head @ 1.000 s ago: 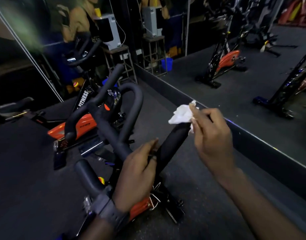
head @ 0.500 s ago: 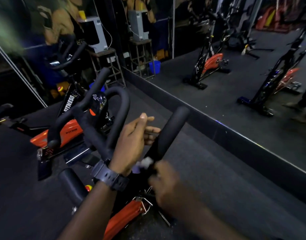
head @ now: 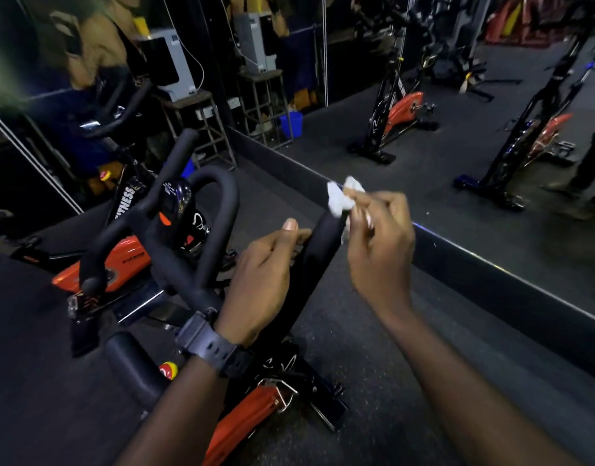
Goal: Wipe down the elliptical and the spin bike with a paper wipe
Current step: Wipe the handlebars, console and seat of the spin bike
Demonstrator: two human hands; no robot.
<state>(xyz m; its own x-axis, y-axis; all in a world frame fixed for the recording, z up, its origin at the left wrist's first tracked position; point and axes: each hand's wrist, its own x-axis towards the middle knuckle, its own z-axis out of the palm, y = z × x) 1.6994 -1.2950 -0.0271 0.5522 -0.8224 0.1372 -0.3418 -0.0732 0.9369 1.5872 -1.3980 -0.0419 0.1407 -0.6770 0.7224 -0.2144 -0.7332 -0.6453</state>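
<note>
While my left hand (head: 262, 280) curls round the lower left side of the right bar (head: 318, 260), thumb up, my right hand (head: 378, 243) pinches the wipe (head: 339, 196) at the bar's top end. Bar's long axis runs down toward me, so I'd judge the next stroke goes down its length; right hand is nearer.
</note>
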